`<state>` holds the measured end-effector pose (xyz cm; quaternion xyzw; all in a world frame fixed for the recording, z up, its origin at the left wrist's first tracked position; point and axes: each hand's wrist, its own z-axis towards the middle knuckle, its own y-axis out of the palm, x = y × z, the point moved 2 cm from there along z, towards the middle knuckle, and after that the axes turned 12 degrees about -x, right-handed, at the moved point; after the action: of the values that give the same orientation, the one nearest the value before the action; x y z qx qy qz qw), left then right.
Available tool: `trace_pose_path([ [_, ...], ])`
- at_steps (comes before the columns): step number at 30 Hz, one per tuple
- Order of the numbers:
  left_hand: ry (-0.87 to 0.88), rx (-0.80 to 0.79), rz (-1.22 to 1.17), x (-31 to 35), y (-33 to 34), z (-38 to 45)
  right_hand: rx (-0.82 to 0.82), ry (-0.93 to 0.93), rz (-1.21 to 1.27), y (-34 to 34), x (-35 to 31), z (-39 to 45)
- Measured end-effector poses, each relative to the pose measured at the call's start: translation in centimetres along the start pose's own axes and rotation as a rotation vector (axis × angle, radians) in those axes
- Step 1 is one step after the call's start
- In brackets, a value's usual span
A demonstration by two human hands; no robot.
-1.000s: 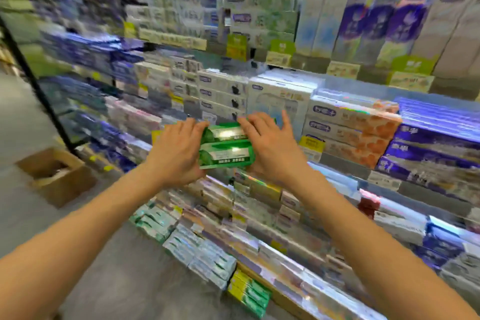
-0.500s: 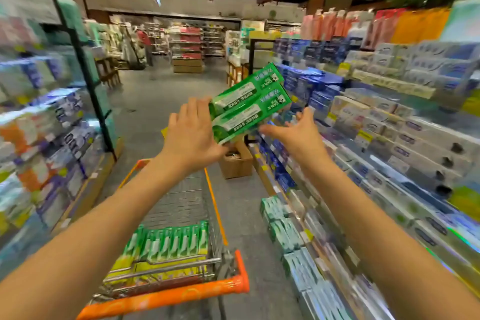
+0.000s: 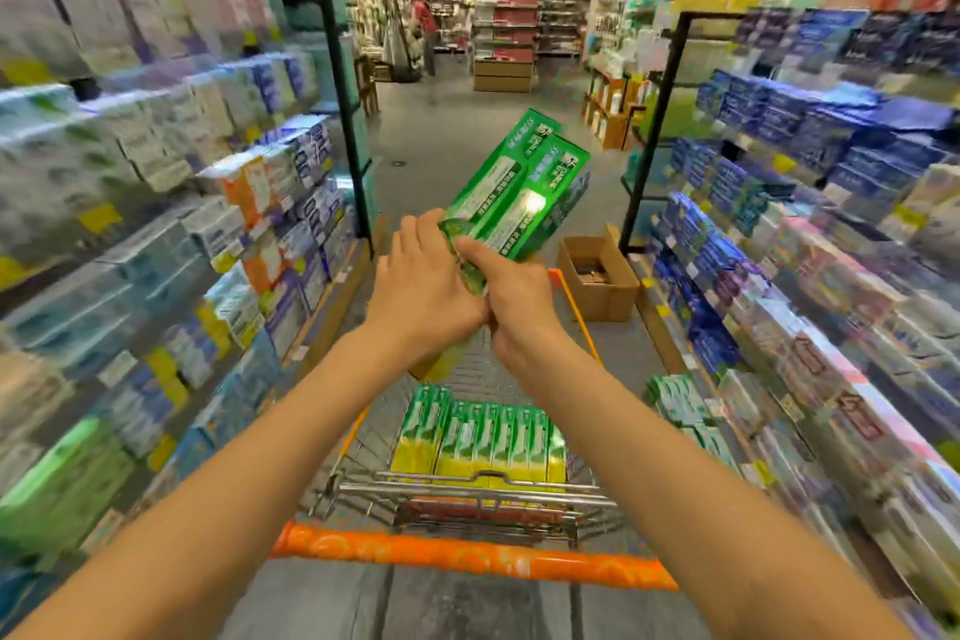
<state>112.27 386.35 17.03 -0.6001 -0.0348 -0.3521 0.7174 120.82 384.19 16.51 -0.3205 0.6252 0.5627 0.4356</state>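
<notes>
Swinging away from the right-hand shelf, the head view now faces down the aisle. The two green toothpaste boxes have travelled from the shelf front to above the cart. The left hand and right hand both clasp their near ends, fingers curled around them. Matching boxes already stand in the cart, so lowering these in looks next.

Grey floor between tall stocked shelves, a cardboard box beside the right-hand rack, more aisles beyond.
</notes>
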Motion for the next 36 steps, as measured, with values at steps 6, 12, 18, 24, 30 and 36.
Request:
trace_pose_path([
  [6, -0.054, -0.23, -0.277, -3.5, 1.3, 3.8, -0.059, 0.12, -0.1, -1.6, 0.8, 5.7],
  [12, -0.18, -0.285, -0.599, -6.4, 3.5, 9.5, -0.269, 0.141, -0.182, -3.4, 1.3, 11.8],
  [18, -0.284, -0.259, -0.739, -9.7, 8.5, 11.4, -0.348, 0.27, -0.21, -5.6, 5.3, 16.1],
  [24, -0.469, -0.235, -0.773, -15.3, 12.8, 11.2, -0.269, 0.424, -0.208, -8.6, 10.7, 19.3],
  [30, -0.601, -0.24, -0.726, -18.7, 17.7, 11.7, -0.114, 0.623, -0.242, -11.5, 17.8, 22.1],
  [36, -0.687, -0.255, -0.757, -23.0, 20.3, 10.2, 0.058, 0.88, -0.272, -15.3, 26.6, 24.0],
])
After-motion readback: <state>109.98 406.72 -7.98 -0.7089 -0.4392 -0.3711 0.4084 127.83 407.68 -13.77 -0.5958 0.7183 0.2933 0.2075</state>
